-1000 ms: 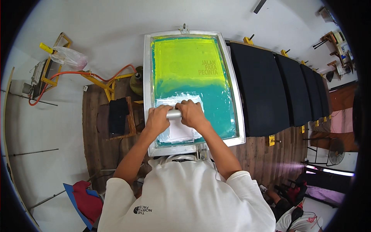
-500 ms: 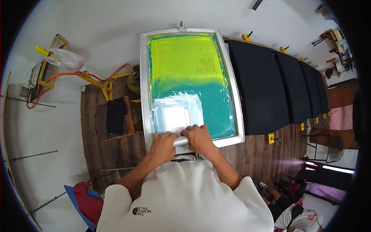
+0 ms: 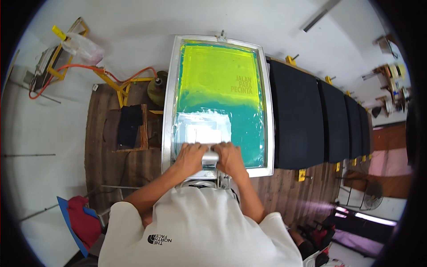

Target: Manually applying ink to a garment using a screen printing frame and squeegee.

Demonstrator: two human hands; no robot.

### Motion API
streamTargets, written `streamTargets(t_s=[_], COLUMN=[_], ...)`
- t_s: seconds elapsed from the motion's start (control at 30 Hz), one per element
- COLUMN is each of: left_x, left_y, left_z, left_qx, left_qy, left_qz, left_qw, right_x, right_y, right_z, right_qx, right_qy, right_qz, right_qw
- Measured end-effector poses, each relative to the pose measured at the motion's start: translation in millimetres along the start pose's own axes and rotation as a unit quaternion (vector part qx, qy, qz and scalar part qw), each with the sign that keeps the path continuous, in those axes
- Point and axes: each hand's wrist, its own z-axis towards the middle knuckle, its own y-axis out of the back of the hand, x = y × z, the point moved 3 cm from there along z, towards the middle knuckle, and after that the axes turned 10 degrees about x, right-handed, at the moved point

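A silvery bar-shaped squeegee [image 3: 211, 156] lies across the near end of a screen-printing screen, with both hands gripping it from above. My left hand [image 3: 190, 158] has its fingers wrapped over the left part, and my right hand [image 3: 228, 159] over the right part. The squeegee's lower edge is hidden by my hands and the glare. The screen's metal frame [image 3: 169, 111] surrounds a teal mesh [image 3: 250, 133]. Yellow-green ink [image 3: 209, 66] coats its far half, with lettering at the right. Just beyond my hands is a bright whitish rectangular patch [image 3: 202, 133].
Black-covered printing boards [image 3: 297, 115] line up to the right, with yellow brackets [image 3: 302, 174] at their ends. At left are a green gas cylinder [image 3: 157, 92], an orange hose [image 3: 84, 66] and dark cloth on a wooden stand [image 3: 130, 127]. Another person sits at lower right.
The view has turned slightly. Both hands and the squeegee have shifted a little away from me over the screen, off its near edge. My grip looks the same.
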Motion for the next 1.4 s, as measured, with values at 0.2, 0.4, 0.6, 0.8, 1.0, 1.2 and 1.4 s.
streamTargets(t_s=[0.2, 0.4, 0.6, 0.8, 1.0, 1.2, 1.4], left_x=[-8, 18, 35, 1, 2, 27, 22], left_y=[-7, 40, 25, -12, 15, 43, -6], left_z=[-28, 14, 13, -48, -31, 30, -9], left_qx=[0.078, -0.051, -0.098, -0.057, 0.003, -0.099, -0.094], left_qy=[0.024, 0.025, 0.008, -0.015, -0.008, 0.008, -0.007], left_qz=[-0.035, -0.020, 0.002, 0.024, -0.031, -0.005, 0.042], left_qw=[0.996, 0.998, 0.995, 0.998, 0.999, 0.995, 0.995], right_x=[17, 12, 11, 28, 27, 9, 13], right_y=[2, 24, 6, -20, 3, 21, -11], right_z=[-24, 46, 54, -19, -3, 59, 20], right_qx=[0.083, 0.018, -0.035, -0.024, 0.065, -0.035, -0.073], right_qy=[0.003, 0.020, 0.038, 0.044, 0.012, 0.013, 0.043], right_qz=[0.032, -0.039, -0.007, 0.012, -0.024, -0.035, 0.016], right_qw=[0.996, 0.999, 0.999, 0.999, 0.998, 0.999, 0.996])
